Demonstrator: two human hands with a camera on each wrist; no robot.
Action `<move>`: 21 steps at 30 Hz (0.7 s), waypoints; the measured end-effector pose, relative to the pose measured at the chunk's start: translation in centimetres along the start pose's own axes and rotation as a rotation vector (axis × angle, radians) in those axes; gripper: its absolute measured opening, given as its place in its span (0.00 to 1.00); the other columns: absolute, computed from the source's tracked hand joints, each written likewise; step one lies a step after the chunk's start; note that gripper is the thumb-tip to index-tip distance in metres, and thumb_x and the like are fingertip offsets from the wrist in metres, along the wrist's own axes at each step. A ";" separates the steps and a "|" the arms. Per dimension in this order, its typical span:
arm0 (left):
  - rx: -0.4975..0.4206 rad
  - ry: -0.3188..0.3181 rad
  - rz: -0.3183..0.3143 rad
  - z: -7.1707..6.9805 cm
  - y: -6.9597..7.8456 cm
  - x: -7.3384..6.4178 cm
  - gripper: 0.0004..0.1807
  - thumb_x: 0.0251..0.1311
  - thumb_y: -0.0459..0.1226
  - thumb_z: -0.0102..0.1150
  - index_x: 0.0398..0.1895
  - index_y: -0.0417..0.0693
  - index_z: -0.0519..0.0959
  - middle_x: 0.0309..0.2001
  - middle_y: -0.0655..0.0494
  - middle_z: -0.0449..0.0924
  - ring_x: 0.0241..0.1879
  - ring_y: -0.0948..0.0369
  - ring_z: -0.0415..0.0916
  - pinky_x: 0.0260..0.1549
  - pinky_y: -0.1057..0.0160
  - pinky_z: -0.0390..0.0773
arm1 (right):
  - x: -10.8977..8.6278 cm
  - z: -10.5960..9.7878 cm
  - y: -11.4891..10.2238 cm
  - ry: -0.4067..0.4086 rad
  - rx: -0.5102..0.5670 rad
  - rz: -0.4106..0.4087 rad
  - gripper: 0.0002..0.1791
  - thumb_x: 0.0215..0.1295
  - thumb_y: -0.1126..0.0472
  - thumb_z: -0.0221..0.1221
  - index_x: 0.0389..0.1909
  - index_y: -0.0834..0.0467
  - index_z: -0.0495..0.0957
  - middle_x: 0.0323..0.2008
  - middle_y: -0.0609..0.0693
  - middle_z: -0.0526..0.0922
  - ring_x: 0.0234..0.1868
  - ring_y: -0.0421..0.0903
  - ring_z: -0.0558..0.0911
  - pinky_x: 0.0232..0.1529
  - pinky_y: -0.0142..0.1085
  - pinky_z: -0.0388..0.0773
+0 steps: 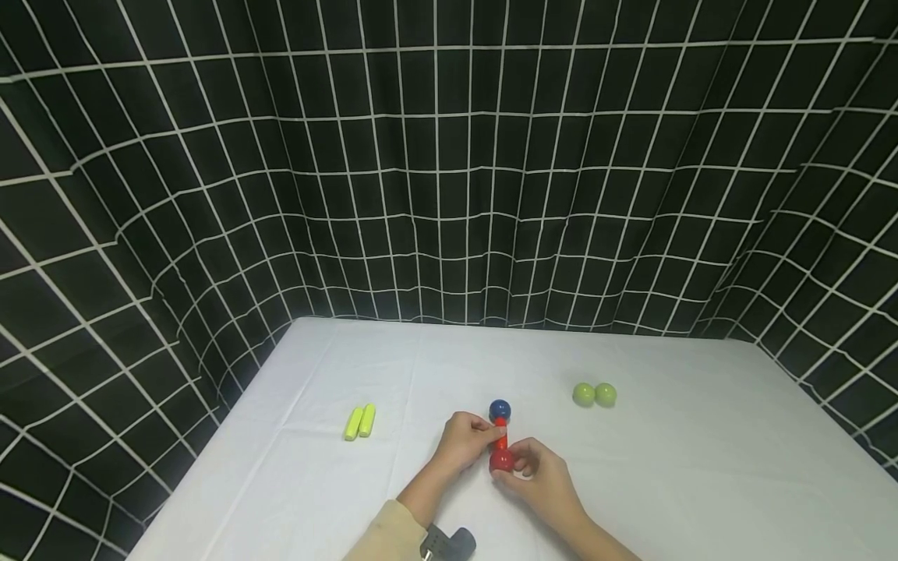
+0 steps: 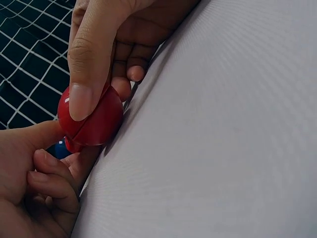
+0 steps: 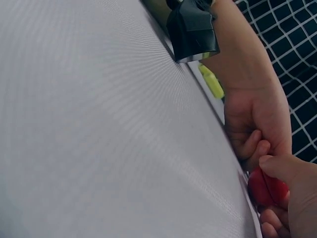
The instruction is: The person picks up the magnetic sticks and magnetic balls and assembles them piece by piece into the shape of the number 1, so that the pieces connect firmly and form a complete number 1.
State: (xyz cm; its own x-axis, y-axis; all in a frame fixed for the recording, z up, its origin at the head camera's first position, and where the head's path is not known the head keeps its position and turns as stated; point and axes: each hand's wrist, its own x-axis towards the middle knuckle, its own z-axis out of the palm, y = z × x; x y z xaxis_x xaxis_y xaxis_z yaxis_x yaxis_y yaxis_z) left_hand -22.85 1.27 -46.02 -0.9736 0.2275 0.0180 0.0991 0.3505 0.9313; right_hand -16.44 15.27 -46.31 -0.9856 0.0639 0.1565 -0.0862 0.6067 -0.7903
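Observation:
In the head view a red stick (image 1: 501, 441) joins a blue ball (image 1: 500, 410) at its far end and a red ball (image 1: 501, 461) at its near end. My left hand (image 1: 460, 446) pinches the stick between thumb and fingers. From the right, my right hand (image 1: 546, 479) grips the red ball, its thumb on the near side. The left wrist view shows that thumb lying across the red ball (image 2: 101, 124), which has a dark seam; most of the stick is hidden behind it, and a bit of the blue ball (image 2: 59, 148) peeks out.
Two yellow-green sticks (image 1: 360, 421) lie side by side on the white tablecloth (image 1: 316, 499), left of the hands. Beyond the right hand, two light green balls (image 1: 595, 394) sit together. A black curtain with a white grid (image 1: 463, 195) hangs behind the table.

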 end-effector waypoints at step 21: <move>-0.007 -0.009 0.023 0.1 -0.5 -0.2 0.16 0.54 0.44 0.63 0.28 0.37 0.82 0.18 0.54 0.79 0.15 0.68 0.67 0.14 0.74 0.66 | 0.0 0.0 0.1 0.011 0.031 -0.013 0.19 0.42 0.55 0.72 0.34 0.58 0.77 0.28 0.43 0.80 0.29 0.33 0.74 0.31 0.26 0.73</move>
State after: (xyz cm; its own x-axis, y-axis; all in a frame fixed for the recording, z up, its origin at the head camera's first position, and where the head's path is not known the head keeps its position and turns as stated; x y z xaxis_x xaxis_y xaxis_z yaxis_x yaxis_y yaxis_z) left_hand -22.68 1.15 -46.49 -0.9691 0.2440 0.0364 0.1204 0.3390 0.9330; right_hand -16.42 15.39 -46.41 -0.9828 0.0645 0.1730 -0.1036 0.5831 -0.8058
